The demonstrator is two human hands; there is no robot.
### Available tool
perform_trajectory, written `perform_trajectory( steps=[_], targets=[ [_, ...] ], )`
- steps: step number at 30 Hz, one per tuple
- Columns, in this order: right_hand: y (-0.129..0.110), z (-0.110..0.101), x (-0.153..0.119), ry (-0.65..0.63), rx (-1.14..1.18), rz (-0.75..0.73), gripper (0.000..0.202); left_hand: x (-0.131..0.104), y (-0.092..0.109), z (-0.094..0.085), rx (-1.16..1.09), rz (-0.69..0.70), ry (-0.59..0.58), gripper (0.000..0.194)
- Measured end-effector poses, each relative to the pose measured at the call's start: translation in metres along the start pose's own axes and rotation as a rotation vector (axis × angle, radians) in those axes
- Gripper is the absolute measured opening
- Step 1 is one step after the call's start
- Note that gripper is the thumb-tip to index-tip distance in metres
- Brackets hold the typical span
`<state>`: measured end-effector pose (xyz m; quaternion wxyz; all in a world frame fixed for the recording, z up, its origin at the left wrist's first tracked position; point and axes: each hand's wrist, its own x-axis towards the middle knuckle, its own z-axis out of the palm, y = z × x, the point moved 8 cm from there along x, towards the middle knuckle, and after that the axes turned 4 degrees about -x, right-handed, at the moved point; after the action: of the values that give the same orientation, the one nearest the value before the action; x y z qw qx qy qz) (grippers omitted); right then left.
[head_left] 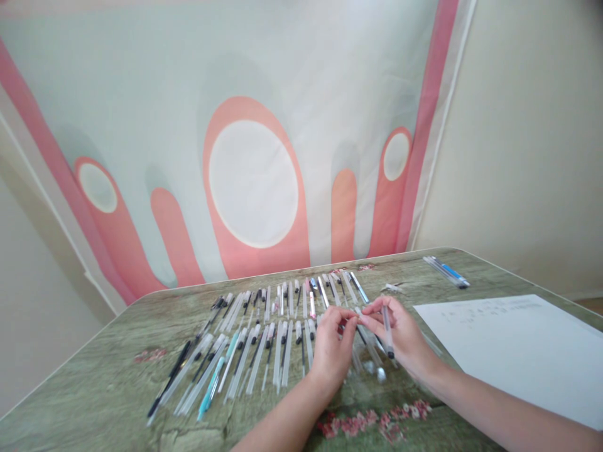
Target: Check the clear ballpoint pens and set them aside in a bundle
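Note:
My left hand [335,342] is closed in a pinch at the middle right of the table, its fingertips meeting those of my right hand over a small item too tiny to make out. My right hand [394,326] is closed too, with a clear pen [387,331] held against its fingers, the dark end pointing down toward me. Beneath and beside both hands lie pen parts, partly hidden by them. To the left, clear pen barrels, caps and dark refills [249,361] are spread in two rows.
A white sheet [522,351] with faint marks lies on the right of the wood-patterned table [103,370]. Several pens [445,272] rest at the back right. A teal pen [211,386] lies front left. Behind hangs a pink and grey cloth [367,75].

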<state>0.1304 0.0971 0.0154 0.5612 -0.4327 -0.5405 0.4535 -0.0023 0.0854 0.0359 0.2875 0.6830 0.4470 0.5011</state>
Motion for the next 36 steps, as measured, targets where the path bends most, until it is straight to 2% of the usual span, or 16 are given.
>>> perform_trajectory(
  steps=[10, 16, 19, 23, 26, 30, 33, 36],
  targets=[
    [-0.003, 0.000, 0.003, -0.005, -0.027, -0.012, 0.033, 0.001, 0.010, -0.004, 0.143, 0.118, -0.019, 0.018],
    [0.000, 0.000, 0.002, -0.002, -0.044, -0.001, 0.034, 0.000, 0.010, -0.004, 0.126, 0.101, -0.009, 0.018],
    [0.000, 0.001, 0.002, -0.018, -0.046, -0.003, 0.033, 0.001, 0.001, -0.001, 0.031, 0.041, -0.014, 0.019],
    [-0.004, 0.003, -0.001, -0.040, -0.056, -0.006, 0.029, 0.005, -0.016, 0.006, -0.227, -0.112, -0.057, 0.023],
    [-0.008, 0.001, -0.004, -0.036, -0.018, -0.024, 0.037, 0.007, -0.024, 0.007, -0.408, -0.223, -0.051, 0.029],
    [-0.018, 0.004, -0.010, -0.147, -0.063, -0.122, 0.043, 0.006, -0.027, 0.006, -0.576, -0.319, -0.027, 0.035],
    [-0.025, 0.006, -0.016, -0.184, -0.129, -0.167, 0.037, 0.003, -0.027, 0.012, -0.674, -0.357, -0.069, 0.036],
    [-0.030, 0.008, -0.020, -0.182, -0.131, -0.153, 0.023, 0.000, -0.026, 0.018, -0.751, -0.383, -0.110, 0.035]
  ],
)
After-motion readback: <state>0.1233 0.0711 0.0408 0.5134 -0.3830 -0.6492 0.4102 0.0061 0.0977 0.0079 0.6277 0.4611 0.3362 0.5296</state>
